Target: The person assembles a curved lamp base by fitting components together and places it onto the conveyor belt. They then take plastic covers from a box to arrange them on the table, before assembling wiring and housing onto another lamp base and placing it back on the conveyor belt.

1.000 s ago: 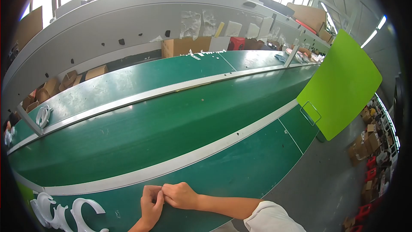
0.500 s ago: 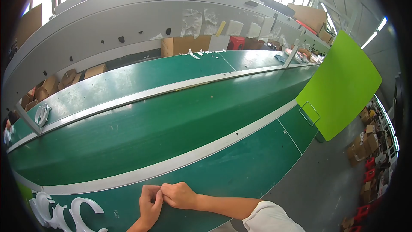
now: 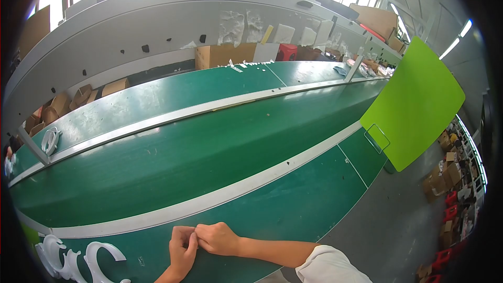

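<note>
Above the near edge of the green table (image 3: 251, 215), my left hand (image 3: 182, 249) and my right hand (image 3: 217, 238) meet at the fingertips. Both are closed, with fingers curled and thumbs pressed inward. Whatever lies between the fingertips, if anything, is hidden or too small to name. To the left of my hands, several white curved plastic pieces (image 3: 99, 259) lie on the tabletop, the closest one shaped like an open C.
Beyond the table runs a green conveyor belt (image 3: 199, 152) with pale metal rails. A bright green panel (image 3: 419, 105) stands at the right end. On the far side are a white coiled item (image 3: 51, 140), a cardboard box (image 3: 225, 56) and a red stool (image 3: 287, 52).
My hands stay together in almost the same place, with only a tiny shift. Marks on the conveyor belt have moved a little to the right.
</note>
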{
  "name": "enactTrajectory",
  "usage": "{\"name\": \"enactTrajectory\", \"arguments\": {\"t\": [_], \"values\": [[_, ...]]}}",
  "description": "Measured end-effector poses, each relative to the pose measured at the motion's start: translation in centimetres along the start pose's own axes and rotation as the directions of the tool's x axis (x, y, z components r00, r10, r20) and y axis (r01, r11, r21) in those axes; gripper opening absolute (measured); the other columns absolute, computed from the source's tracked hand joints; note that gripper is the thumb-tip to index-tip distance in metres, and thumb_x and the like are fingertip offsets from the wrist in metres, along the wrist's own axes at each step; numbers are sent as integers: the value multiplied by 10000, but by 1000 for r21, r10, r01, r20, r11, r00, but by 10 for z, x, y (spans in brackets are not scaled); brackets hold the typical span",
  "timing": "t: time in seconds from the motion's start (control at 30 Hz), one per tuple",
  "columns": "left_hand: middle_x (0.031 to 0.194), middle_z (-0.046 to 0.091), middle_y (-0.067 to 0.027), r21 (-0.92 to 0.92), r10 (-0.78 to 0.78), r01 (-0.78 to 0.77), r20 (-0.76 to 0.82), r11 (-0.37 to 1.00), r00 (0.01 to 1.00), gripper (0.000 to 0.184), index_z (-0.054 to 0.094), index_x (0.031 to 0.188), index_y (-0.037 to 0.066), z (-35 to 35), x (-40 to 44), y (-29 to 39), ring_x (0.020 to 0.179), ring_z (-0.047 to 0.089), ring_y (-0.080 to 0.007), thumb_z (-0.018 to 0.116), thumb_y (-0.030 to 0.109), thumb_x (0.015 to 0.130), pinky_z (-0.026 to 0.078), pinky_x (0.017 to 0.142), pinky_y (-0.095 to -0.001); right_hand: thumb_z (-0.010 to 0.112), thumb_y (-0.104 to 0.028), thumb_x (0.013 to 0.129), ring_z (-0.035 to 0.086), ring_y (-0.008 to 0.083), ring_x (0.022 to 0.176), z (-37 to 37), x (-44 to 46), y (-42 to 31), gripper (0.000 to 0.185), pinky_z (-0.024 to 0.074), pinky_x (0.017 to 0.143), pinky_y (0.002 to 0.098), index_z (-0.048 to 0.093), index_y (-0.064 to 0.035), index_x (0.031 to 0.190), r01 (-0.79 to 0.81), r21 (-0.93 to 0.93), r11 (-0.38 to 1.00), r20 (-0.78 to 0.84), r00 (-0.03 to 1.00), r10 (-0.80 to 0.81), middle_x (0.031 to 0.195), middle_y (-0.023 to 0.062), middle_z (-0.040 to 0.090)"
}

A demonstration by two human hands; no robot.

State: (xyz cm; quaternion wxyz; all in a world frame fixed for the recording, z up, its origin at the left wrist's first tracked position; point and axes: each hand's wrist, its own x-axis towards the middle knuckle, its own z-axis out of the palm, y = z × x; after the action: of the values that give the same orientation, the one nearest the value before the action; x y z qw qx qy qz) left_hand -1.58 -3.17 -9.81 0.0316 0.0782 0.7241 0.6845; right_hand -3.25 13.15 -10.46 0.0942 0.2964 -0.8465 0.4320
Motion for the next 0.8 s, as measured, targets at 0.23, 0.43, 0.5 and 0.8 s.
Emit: {"name": "enactTrajectory", "arguments": {"t": [0.23,0.43,0.5,0.8], "values": [[846,638,-84,11,5,-5,5,1000,1000,125,491,1052,-9,0,0,2,691,613,-96,563,-1,951,483,588,-229,600,-96,848,596,306,627,-1,0,0,86,482,522,392,542,-41,817,10,7,1000,-13,1000,-10,758,87,562],[843,595,-57,0,13,-13,22,1000,1000,119,487,1067,7,1,0,5,690,570,-80,536,-24,963,468,584,-216,600,-96,848,597,305,630,1,-1,2,82,483,524,392,544,-40,827,7,16,1000,-8,1000,-7,764,86,564],[841,572,-41,1,13,-13,27,1000,1000,119,486,1072,15,1,0,5,682,545,-71,522,-34,970,458,578,-209,599,-96,849,600,306,634,0,-1,1,81,485,527,392,544,-41,830,-1,15,1000,1,1000,1,766,87,566],[847,575,-44,0,7,-7,32,1000,999,119,485,1074,15,0,0,3,680,543,-69,515,-37,971,457,579,-208,597,-93,848,603,309,637,0,-1,1,78,488,531,394,542,-42,827,-8,10,1000,10,1000,8,766,89,567]]}}
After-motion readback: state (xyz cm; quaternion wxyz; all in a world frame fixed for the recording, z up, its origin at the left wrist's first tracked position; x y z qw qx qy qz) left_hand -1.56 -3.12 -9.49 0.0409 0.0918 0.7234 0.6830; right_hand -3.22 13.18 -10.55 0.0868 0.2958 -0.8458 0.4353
